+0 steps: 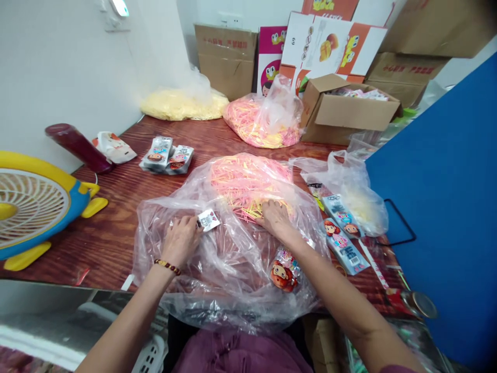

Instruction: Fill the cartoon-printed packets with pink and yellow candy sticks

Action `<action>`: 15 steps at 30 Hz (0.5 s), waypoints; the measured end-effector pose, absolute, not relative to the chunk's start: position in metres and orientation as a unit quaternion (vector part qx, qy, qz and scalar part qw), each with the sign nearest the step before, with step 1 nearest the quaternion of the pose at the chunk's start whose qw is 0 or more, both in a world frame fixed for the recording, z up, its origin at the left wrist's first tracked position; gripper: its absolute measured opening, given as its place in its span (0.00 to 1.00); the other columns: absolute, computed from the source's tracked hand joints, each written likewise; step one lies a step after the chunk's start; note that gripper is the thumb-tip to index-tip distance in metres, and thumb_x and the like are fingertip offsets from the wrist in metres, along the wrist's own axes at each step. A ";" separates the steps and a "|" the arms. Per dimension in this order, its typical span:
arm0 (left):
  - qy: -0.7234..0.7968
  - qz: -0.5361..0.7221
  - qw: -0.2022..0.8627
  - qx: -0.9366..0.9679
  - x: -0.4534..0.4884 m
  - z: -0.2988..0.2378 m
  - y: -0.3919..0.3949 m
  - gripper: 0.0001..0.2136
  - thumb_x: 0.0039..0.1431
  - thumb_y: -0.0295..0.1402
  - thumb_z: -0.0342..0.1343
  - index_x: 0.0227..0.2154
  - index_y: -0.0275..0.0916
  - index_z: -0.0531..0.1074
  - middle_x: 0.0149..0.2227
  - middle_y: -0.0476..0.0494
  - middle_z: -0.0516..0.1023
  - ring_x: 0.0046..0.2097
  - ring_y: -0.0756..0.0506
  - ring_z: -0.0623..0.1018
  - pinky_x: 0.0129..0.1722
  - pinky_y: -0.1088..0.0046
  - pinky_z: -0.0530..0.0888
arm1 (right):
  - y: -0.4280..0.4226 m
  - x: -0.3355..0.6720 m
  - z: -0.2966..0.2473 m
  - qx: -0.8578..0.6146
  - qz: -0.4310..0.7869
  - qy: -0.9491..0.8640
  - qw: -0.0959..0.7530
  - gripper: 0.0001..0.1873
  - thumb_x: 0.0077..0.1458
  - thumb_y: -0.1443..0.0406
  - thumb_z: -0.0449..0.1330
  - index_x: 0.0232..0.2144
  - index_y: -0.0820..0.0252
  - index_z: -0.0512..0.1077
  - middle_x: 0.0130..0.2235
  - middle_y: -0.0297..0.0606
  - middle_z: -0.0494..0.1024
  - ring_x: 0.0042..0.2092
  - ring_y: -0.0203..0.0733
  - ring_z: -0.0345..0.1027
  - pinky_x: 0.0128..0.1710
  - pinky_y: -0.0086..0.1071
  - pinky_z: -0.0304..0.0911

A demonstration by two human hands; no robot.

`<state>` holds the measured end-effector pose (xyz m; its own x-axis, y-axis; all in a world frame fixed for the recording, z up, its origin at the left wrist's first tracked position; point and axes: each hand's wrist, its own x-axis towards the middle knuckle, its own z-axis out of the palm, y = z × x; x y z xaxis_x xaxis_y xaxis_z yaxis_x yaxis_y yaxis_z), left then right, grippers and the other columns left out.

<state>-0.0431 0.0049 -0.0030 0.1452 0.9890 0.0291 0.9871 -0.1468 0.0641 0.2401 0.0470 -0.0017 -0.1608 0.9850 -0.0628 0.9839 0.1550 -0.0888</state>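
A large clear plastic bag [233, 259] lies spread over the table's front, with pink and yellow sticks [248, 178] heaped at its far end. My left hand [181, 239], a beaded bracelet at its wrist, grips a small silvery printed packet [208, 220] over the left part of the bag. At the near edge of the heap is my right hand [275, 217], its fingers on the sticks; the fingertips are partly hidden among them. Under my right forearm lies a printed pouch with a cartoon figure [284, 274].
Printed pouches [344, 243] and a small clear bag [361, 202] lie to the right, near a blue panel [442, 207]. Stacked packets [166, 155], a dark red bottle [79, 147] and a yellow-blue fan [39, 202] stand left. Behind are filled bags [264, 116] and an open carton [349, 116].
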 end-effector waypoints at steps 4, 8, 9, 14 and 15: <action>0.673 0.011 0.009 0.740 -0.041 -0.007 0.005 0.18 0.64 0.37 0.49 0.53 0.35 0.70 0.52 0.33 0.73 0.51 0.33 0.71 0.48 0.55 0.67 | 0.046 0.236 -0.015 -0.647 0.022 -0.762 -0.016 0.21 0.56 0.58 0.60 0.47 0.68 0.71 0.49 0.55 0.72 0.51 0.55 0.64 0.49 0.43 0.56; 0.685 0.009 0.026 0.728 -0.038 -0.010 0.011 0.19 0.64 0.39 0.50 0.54 0.36 0.70 0.52 0.33 0.72 0.50 0.33 0.71 0.49 0.54 0.66 | 0.052 0.228 -0.021 -0.633 -0.010 -0.774 -0.014 0.19 0.55 0.59 0.61 0.44 0.68 0.72 0.47 0.55 0.72 0.49 0.55 0.63 0.48 0.45 0.55; 0.688 0.016 0.031 0.724 -0.038 -0.011 0.013 0.19 0.64 0.39 0.50 0.54 0.37 0.70 0.52 0.33 0.72 0.51 0.32 0.70 0.49 0.54 0.66 | 0.054 0.226 -0.021 -0.627 -0.020 -0.779 -0.011 0.17 0.55 0.60 0.61 0.43 0.68 0.73 0.46 0.55 0.73 0.48 0.55 0.63 0.47 0.45 0.55; 0.693 0.032 0.074 0.717 -0.043 -0.016 0.019 0.20 0.63 0.40 0.51 0.55 0.38 0.69 0.52 0.34 0.71 0.51 0.32 0.69 0.48 0.54 0.66 | 0.063 0.224 -0.027 -0.601 -0.053 -0.797 -0.007 0.13 0.59 0.69 0.51 0.43 0.69 0.72 0.45 0.55 0.73 0.46 0.55 0.64 0.44 0.45 0.54; 0.692 0.035 0.087 0.716 -0.044 -0.017 0.021 0.20 0.62 0.40 0.51 0.54 0.38 0.70 0.52 0.34 0.71 0.51 0.32 0.70 0.48 0.54 0.67 | 0.065 0.224 -0.029 -0.600 -0.054 -0.798 -0.012 0.14 0.60 0.70 0.50 0.44 0.69 0.72 0.45 0.55 0.73 0.46 0.56 0.64 0.44 0.45 0.54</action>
<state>-0.0443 0.0205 -0.0169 0.0403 0.9967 -0.0706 0.9846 -0.0276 0.1729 0.2243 0.0648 -0.0287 -0.2808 0.9587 0.0460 0.9562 0.2753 0.0996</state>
